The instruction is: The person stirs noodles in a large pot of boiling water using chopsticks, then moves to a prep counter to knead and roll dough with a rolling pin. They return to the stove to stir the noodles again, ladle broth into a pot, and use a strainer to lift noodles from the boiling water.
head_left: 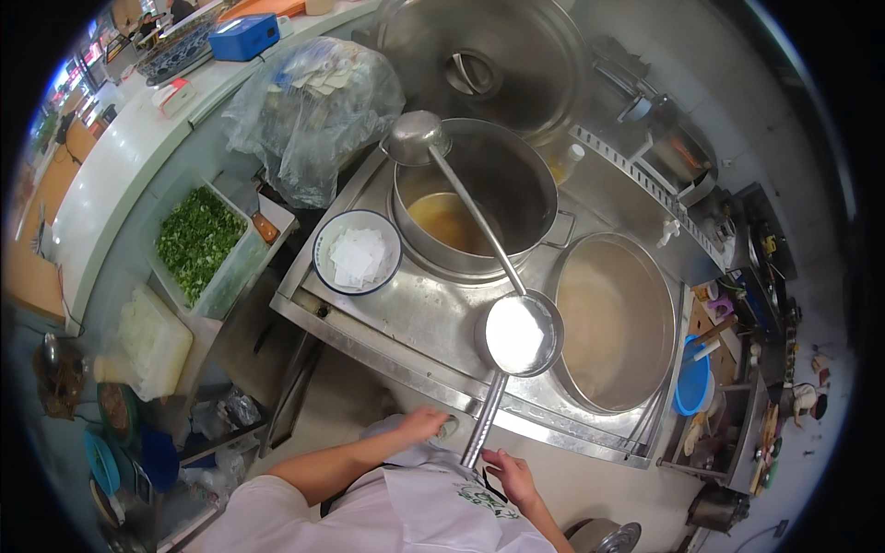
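Observation:
My left hand [423, 425], blurred, is before the front edge of the steel stove [429, 373]; whether it holds anything is unclear. Beside the handle of a small saucepan [523, 334] is my right hand [511, 473], fingers apart, nothing seen in it. Bright glare fills the saucepan. A long-handled metal ladle [417, 138] lies across a deep steel pot [546, 186] with yellowish-brown liquid, its handle reaching the saucepan's rim. To the right, a wide vessel holds cloudy beige liquid [608, 325]. White flat pieces lie in a blue-rimmed bowl [322, 266] on the left.
Left of the stove stand a tub of chopped greens [200, 242] and a tub of pale pieces [148, 342]. A plastic bag [304, 124] and a large metal lid [415, 62] are behind. At right is a blue basin [693, 383]; a person [804, 401] appears farther off.

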A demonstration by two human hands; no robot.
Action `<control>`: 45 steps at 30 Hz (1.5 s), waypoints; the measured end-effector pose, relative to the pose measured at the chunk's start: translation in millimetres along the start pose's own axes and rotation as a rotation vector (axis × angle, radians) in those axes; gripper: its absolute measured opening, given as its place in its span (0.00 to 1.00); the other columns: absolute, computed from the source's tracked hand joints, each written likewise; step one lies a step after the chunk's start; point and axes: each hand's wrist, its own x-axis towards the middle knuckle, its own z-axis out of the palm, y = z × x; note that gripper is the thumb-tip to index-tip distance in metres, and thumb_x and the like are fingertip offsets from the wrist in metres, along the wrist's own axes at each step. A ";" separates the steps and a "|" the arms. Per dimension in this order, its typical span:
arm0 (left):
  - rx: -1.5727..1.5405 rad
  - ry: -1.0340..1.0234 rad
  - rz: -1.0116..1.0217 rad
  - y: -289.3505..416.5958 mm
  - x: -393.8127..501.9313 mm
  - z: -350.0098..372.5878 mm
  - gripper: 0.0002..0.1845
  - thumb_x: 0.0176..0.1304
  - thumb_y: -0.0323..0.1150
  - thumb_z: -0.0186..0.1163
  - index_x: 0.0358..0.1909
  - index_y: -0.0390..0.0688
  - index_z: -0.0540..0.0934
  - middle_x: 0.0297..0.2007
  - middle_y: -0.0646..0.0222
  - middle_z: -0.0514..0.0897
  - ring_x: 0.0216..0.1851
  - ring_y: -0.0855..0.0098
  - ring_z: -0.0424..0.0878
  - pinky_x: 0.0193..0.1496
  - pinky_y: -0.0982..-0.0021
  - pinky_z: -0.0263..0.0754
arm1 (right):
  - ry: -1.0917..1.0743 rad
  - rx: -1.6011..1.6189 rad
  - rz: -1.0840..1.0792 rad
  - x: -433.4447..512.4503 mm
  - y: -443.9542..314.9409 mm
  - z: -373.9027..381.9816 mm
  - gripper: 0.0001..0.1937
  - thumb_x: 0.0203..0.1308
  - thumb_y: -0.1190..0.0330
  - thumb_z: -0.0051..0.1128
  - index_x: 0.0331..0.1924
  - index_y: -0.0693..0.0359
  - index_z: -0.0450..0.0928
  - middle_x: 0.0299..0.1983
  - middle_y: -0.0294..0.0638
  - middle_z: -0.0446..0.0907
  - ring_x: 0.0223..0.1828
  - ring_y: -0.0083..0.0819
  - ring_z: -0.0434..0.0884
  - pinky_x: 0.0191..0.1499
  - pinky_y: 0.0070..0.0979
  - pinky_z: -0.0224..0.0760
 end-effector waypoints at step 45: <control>-0.290 1.613 -0.382 101.9 37.0 -184.8 0.32 0.65 0.46 0.54 0.55 0.26 0.61 0.52 0.33 0.74 0.54 0.40 0.74 0.57 0.50 0.68 | 0.239 -1.155 -0.803 210.4 -326.8 60.2 0.20 0.52 0.75 0.52 0.52 0.67 0.68 0.32 0.53 0.80 0.28 0.53 0.80 0.33 0.43 0.76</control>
